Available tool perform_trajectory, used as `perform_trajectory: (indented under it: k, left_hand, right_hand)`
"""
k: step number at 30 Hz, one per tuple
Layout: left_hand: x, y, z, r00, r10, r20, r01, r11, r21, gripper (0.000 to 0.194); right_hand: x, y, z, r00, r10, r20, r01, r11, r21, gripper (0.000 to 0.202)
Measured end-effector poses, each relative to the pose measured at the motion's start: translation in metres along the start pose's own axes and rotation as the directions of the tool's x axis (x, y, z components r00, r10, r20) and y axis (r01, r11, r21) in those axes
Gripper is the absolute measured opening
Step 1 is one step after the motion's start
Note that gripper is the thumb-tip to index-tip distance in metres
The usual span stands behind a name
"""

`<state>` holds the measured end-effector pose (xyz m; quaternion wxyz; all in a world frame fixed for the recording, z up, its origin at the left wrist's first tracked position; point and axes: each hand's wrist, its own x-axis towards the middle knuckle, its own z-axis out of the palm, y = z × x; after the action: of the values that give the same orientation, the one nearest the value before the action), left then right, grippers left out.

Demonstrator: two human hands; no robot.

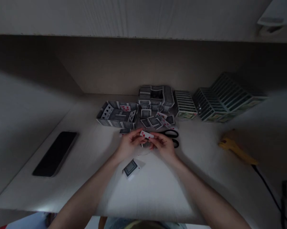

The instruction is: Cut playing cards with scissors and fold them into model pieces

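Between my two hands is a playing card [147,135], its white face with a red 10 and red pips turned up. My left hand [131,142] pinches its left end, and my right hand [164,145] grips the right end. Black-handled scissors [174,133] lie just beyond my right hand, their blades hidden. Nearer to me, a folded playing card [130,168] rests back side up on the table. Loose, bent cards [155,121] are heaped behind my hands.
Behind stand an open tray made of cards [105,122], a larger card-built box [145,92] and striped stacked blocks [185,101]. A phone [55,154] lies at left. A yellow corded glue gun [236,149] is at right. An overhead shelf [134,19] crosses above.
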<state>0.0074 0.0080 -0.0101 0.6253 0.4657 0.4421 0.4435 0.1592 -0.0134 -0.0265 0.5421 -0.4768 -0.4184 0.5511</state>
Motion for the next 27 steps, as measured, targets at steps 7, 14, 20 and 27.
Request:
perform_trajectory:
  k: [7, 14, 20, 27]
  left_hand:
    - [0.006, 0.013, -0.015, 0.998, 0.042, -0.056, -0.039, 0.998, 0.051, 0.028]
    - [0.025, 0.034, -0.064, 0.744, 0.450, -0.494, -0.305, 0.887, 0.347, 0.032]
    - [0.029, 0.034, -0.087, 0.620, 0.612, -0.491, -0.192, 0.725, 0.662, 0.045]
    - [0.017, 0.028, -0.068, 0.625, 0.733, -0.268, -0.227, 0.500, 0.836, 0.029]
  right_hand:
    - [0.000, -0.001, -0.003, 0.998, -0.016, 0.057, 0.015, 1.000, 0.020, 0.037]
    - [-0.001, -0.001, -0.004, 0.996, 0.013, 0.089, -0.013, 1.000, -0.005, 0.031]
    - [-0.003, 0.000, -0.002, 0.997, -0.013, 0.077, 0.019, 0.998, -0.067, 0.034]
    - [-0.006, 0.001, -0.002, 0.992, -0.122, -0.017, 0.111, 0.947, -0.300, 0.030]
